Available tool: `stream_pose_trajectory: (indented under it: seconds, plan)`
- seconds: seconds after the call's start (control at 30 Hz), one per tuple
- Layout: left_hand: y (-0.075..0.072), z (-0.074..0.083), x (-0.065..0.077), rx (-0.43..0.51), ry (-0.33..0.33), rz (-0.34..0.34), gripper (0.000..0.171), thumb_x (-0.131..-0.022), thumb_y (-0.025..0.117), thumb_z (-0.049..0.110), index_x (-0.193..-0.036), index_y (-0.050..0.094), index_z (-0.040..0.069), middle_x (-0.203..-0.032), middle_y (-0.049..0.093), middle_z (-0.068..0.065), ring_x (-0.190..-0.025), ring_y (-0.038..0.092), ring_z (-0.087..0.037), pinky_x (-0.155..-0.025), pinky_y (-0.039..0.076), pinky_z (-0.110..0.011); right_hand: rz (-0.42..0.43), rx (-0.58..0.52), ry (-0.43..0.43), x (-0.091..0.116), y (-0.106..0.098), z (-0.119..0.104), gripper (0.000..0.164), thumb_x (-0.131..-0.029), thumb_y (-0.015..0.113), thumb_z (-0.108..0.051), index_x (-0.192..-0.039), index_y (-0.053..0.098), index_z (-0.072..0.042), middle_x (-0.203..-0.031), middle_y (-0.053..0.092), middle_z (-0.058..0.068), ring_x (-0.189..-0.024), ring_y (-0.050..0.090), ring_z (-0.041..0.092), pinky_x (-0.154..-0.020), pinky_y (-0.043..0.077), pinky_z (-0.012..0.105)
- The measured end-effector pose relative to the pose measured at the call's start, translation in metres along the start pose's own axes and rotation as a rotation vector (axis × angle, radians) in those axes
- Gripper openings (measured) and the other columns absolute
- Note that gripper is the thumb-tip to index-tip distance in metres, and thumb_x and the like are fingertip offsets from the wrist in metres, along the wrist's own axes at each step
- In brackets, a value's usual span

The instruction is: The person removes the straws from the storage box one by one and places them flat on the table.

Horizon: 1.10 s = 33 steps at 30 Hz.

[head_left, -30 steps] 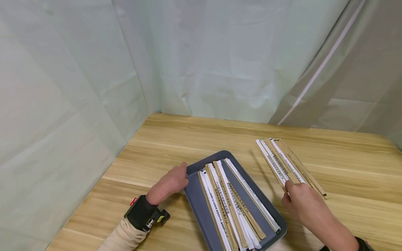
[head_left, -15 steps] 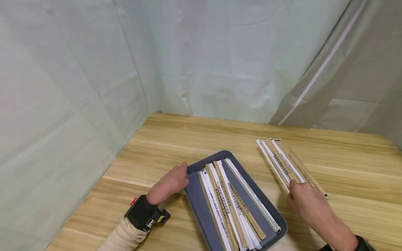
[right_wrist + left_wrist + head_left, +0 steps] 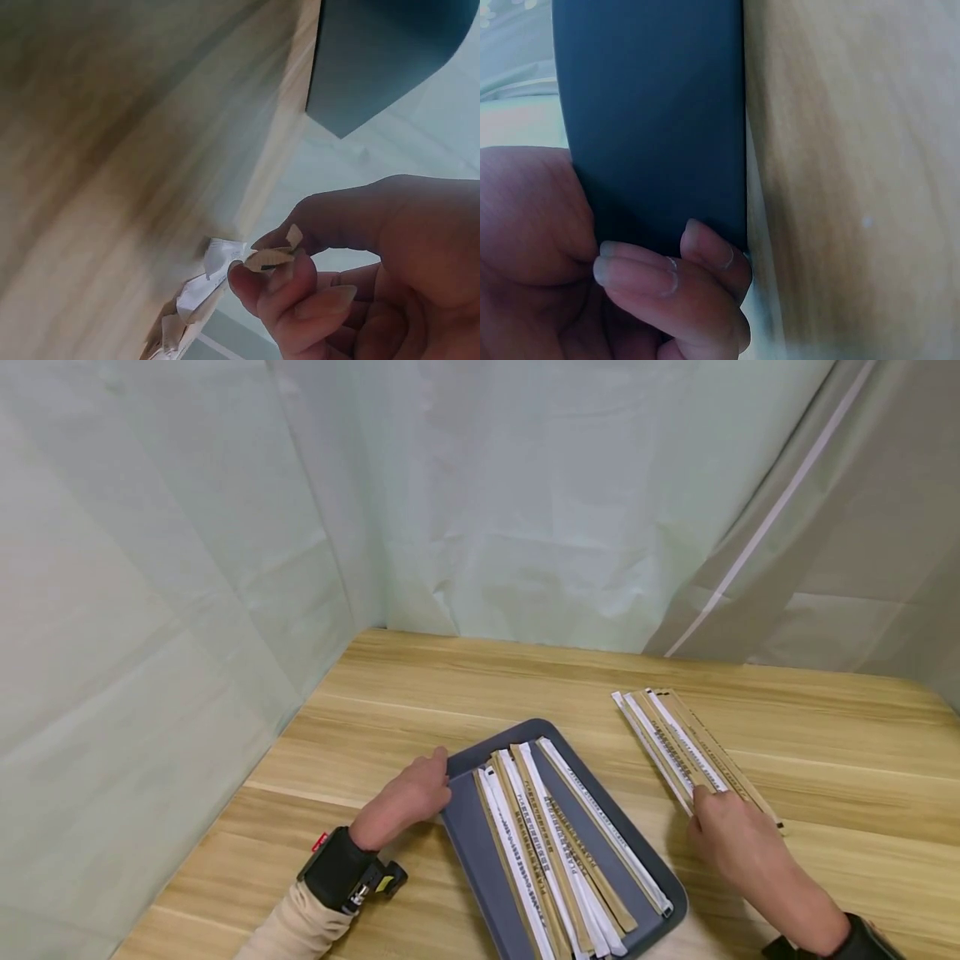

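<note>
One brown strip [image 3: 268,260] in right hand [image 3: 741,842]

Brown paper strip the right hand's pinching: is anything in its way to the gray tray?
Just one thing: the raised rim of the gray tray, which the brown paper strip would probably have to be lifted over. Between the right hand and that rim, the wooden table shows, with nothing else visible standing there.

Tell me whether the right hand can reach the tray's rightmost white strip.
Probably yes: the white strip lies uncovered, beyond only the tray rim, though the right hand pinches a brown strip.
</note>
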<state>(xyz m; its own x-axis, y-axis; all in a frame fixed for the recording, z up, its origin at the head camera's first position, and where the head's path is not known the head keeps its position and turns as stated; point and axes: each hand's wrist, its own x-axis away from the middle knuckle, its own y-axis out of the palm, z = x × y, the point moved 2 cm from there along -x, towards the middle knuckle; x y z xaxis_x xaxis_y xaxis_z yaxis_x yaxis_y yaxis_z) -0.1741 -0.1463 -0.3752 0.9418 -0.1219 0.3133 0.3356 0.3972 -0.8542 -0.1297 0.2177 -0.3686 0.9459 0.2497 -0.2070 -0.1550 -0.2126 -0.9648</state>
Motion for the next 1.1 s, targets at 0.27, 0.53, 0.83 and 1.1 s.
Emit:
stream_pose_trajectory:
  seconds: [0.27,0.53,0.83,1.1]
  plan:
    - [-0.0011,0.0014,0.0020,0.012,0.011,0.006,0.045,-0.091,0.047,0.001,-0.133,0.038,-0.013,-0.091,0.055,-0.019,-0.070,0.051,-0.024,-0.056,0.040,-0.032,0.017,-0.013,-0.003,-0.0034,0.0001,0.0048,0.017,-0.072,0.062,0.004,-0.068,0.046,-0.002,-0.053,0.044,0.007,-0.046,0.042,0.020,-0.036,0.033,0.036]
    - [-0.0007,0.0010,0.0015,0.018,0.014,0.015,0.047,-0.091,0.048,0.001,-0.134,0.037,-0.013,-0.086,0.054,-0.016,-0.068,0.051,-0.023,-0.054,0.039,-0.031,0.010,-0.010,0.013,-0.0066,-0.0001,0.0044,0.019,-0.074,0.062,0.003,-0.068,0.045,-0.003,-0.053,0.044,0.007,-0.045,0.043,0.020,-0.035,0.034,0.039]
    - [-0.0015,0.0020,0.0017,0.007,0.006,0.003,0.048,-0.092,0.047,0.002,-0.136,0.036,-0.013,-0.091,0.056,-0.020,-0.070,0.051,-0.023,-0.055,0.040,-0.031,-0.026,-0.025,0.029,-0.0073,0.0008,0.0071,0.018,-0.076,0.063,0.002,-0.071,0.047,-0.002,-0.055,0.045,0.008,-0.046,0.043,0.021,-0.036,0.034,0.036]
    - [-0.0011,0.0009,0.0014,0.005,0.012,0.005,0.048,-0.091,0.047,0.001,-0.135,0.036,-0.013,-0.089,0.056,-0.018,-0.068,0.050,-0.023,-0.055,0.039,-0.031,-0.031,-0.027,0.032,-0.0089,0.0002,0.0095,0.018,-0.075,0.064,0.002,-0.072,0.047,-0.001,-0.057,0.045,0.009,-0.047,0.043,0.021,-0.036,0.033,0.033]
